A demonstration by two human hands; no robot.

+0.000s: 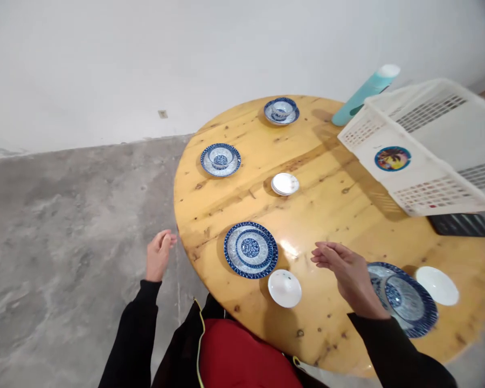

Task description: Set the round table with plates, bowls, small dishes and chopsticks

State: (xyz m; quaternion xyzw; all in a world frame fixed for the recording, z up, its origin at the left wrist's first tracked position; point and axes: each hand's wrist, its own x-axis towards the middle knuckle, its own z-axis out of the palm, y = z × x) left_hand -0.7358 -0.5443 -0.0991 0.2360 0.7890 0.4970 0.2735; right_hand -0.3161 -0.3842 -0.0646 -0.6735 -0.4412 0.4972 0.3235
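Observation:
My left hand (160, 254) hovers beyond the table's left edge, fingers loosely bent and holding nothing visible. My right hand (343, 269) is over the near part of the table, palm inward, its fingers stretched out with nothing seen between them. Between the hands is a blue-and-white plate (231, 253) bearing a smaller patterned bowl (250, 248). A white bowl (285, 289) sits just in front of it, apart from both hands. Under my right wrist, partly hidden, lies another blue-rimmed plate (422, 318) with a patterned bowl (393, 291) on it. Beside that plate rests another white bowl (437, 285).
The round wooden table (307, 215) carries a small stack of white dishes (285, 184) mid-table. Farther back are two plates (204, 161) (270, 116) with bowls. At the right stand a white plastic basket (372, 186), a turquoise cylinder (364, 97) and a black slotted object (461, 225).

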